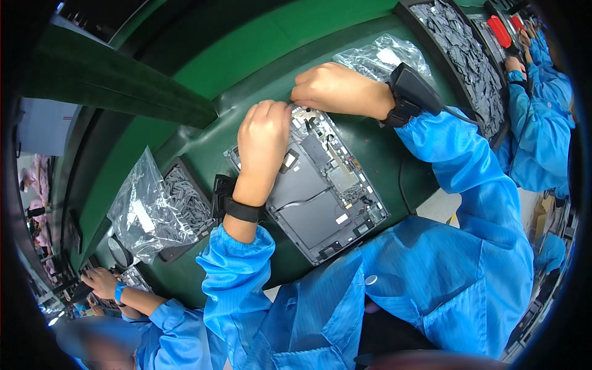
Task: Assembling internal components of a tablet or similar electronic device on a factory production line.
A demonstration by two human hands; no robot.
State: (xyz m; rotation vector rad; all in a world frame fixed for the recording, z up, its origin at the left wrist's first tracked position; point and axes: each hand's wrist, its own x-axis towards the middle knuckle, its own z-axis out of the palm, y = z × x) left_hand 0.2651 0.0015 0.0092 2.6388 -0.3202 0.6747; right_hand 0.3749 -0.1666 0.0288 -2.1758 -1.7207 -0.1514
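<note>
An opened laptop chassis [302, 216] lies at a slant on the bench in front of me, its grey inside facing up with a circuit board [342, 176] along the right part. Both of my hands meet at its far corner. My left hand [264, 132] has its fingers curled down over the far left edge, the tips hidden behind the hand. My right hand [336, 89] is bent inward, fingers pinched together beside the left one at the same corner. Whatever sits between the fingers is too small or covered to see. Both wrists wear black bands with a box-shaped device.
Left of the chassis stands a tray [161, 254] of small grey parts, partly under a clear plastic bag [145, 213]. Another clear bag [385, 57] lies at the far right, near a long bin [459, 58] of dark grey strips. Co-workers in blue sleeves work on both sides.
</note>
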